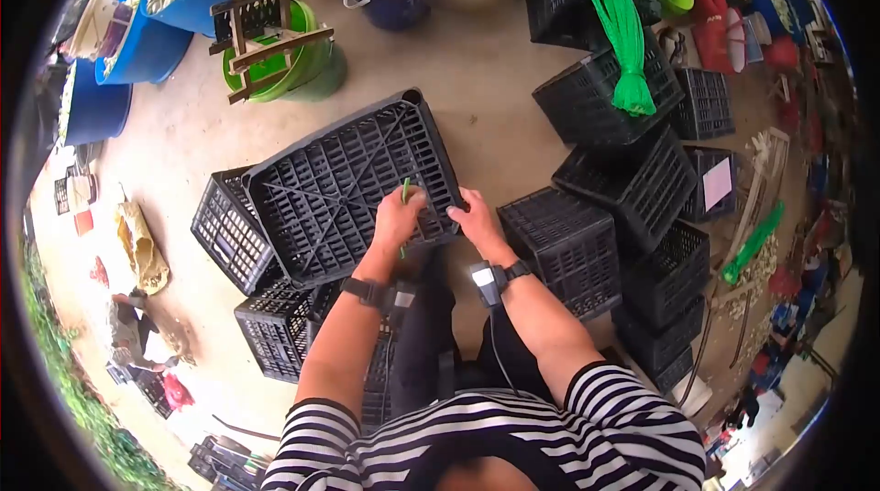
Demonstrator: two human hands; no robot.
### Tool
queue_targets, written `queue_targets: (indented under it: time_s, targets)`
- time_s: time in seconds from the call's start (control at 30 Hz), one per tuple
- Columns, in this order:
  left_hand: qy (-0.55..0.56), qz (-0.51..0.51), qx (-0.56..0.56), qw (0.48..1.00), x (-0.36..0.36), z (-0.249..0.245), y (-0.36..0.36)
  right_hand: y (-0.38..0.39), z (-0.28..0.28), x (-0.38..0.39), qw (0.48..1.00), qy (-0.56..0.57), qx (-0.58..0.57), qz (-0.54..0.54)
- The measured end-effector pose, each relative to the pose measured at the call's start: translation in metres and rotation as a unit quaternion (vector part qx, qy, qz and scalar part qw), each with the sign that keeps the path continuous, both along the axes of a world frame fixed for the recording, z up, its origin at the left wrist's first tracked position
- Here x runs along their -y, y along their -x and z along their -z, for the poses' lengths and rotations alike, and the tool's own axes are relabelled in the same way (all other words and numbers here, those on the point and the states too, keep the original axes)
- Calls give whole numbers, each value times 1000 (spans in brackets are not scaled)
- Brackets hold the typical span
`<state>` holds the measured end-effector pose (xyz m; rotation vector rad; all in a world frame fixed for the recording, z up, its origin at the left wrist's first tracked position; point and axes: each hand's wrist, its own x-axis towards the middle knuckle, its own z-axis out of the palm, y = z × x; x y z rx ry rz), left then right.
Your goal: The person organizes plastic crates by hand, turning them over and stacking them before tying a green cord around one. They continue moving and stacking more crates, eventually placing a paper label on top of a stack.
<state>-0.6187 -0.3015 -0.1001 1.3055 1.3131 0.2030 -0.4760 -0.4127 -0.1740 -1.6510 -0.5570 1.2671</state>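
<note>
Floor [449,69], two hands [396,220] [478,221] at one crate [341,202]

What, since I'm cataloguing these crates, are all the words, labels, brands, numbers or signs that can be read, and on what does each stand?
No text can be read.
Pale rectangular sheet on a black plastic crate at the right: any writing is too small and blurred.
Grey wrist-worn device with a white face: nothing legible.
Held black slatted plastic crate: no readable lettering.
</note>
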Motion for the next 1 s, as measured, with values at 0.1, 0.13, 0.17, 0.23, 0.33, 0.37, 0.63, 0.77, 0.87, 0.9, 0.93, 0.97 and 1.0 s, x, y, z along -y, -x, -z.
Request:
queue_targets:
  time_s: [0.1,0.13,0.17,0.23,0.33,0.37,0.63,0.77,0.87,0.9,0.93,0.97,1.0]
  targets:
    - [-18,39,-70,997,-25,-40,-5,24,-70,-10,991,36,114,-60]
    - [-67,51,-77,993,-27,-56,-3,35,-98,-10,988,36,107,-105]
    - [-97,71,-123,985,-32,-74,-1,51,-124,-10,989,-6,113,-99]
    - [-111,77,-155,979,-40,-106,9,69,-162,-16,985,-78,124,-89]
    - [-93,41,-112,988,-44,-116,40,54,-174,-24,982,-60,81,-160]
    - [-108,30,-111,987,-48,-121,47,42,-165,-25,978,-53,91,-178]
    - [-55,24,-146,987,-49,-106,29,35,-110,-30,981,-37,-163,-93]
    - [-95,63,-262,958,-44,-109,2,45,-167,-39,982,-52,-126,-132]
    - [-82,7,-204,975,-49,-122,6,39,-188,-46,978,-68,-139,-138]
    - [-100,-27,-153,983,-48,-133,12,27,-187,-54,974,-74,-134,-164]
    - [-101,-29,-156,982,-46,-138,16,15,-184,-59,972,-76,-125,-186]
    - [-94,-44,-138,985,-45,-143,21,0,-182,-67,985,-86,-31,-148]
    - [-88,-61,-120,987,-43,-149,26,-16,-166,-69,993,-42,17,-110]
